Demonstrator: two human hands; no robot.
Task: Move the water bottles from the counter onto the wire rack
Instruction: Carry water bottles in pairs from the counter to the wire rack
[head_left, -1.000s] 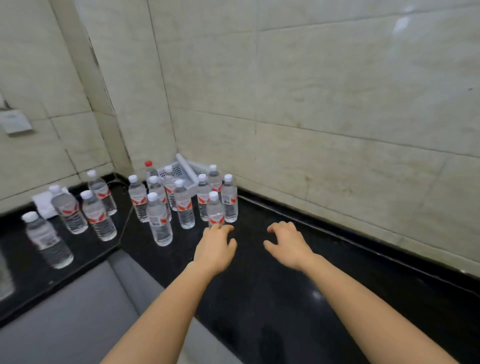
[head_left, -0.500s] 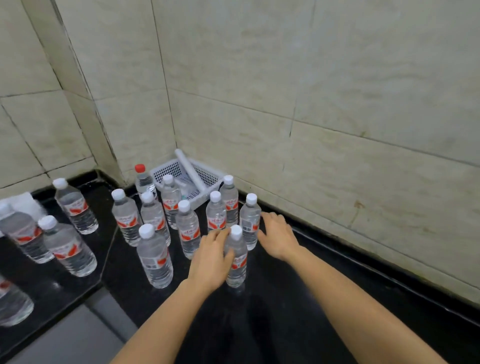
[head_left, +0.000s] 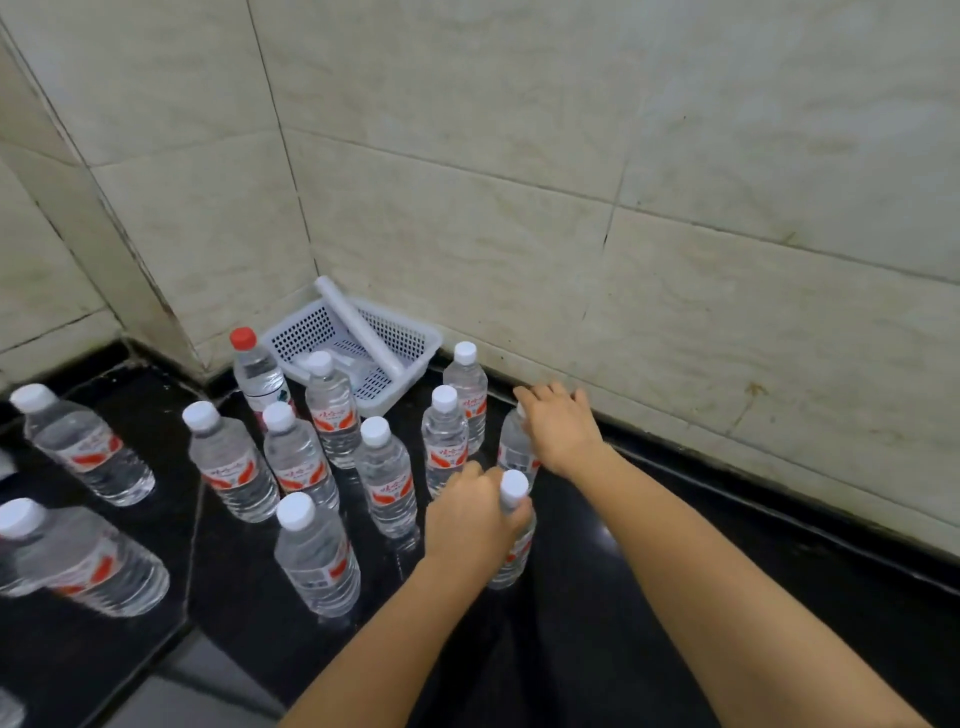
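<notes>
left hand (head_left: 470, 522) grips front bottle (head_left: 513, 564) | right hand (head_left: 562, 430) covers rear bottle (head_left: 513, 448)

I am looking at a glossy black counter (head_left: 701, 597) that runs into a corner and bends away to my left, with a seam where the two stretches meet. A white perforated basket (head_left: 415, 340) sits on it, right in the corner. In front of the basket stands a cluster of clear water bottles (head_left: 387, 483) with white caps and red labels, all upright. One red-capped bottle (head_left: 257, 376) stands just beside the basket. The front bottle (head_left: 517, 564) stands closest to me. The right-hand bottle (head_left: 511, 452) stands just behind it, towards the counter's back edge. More bottles (head_left: 88, 452) stand apart on the left stretch.
</notes>
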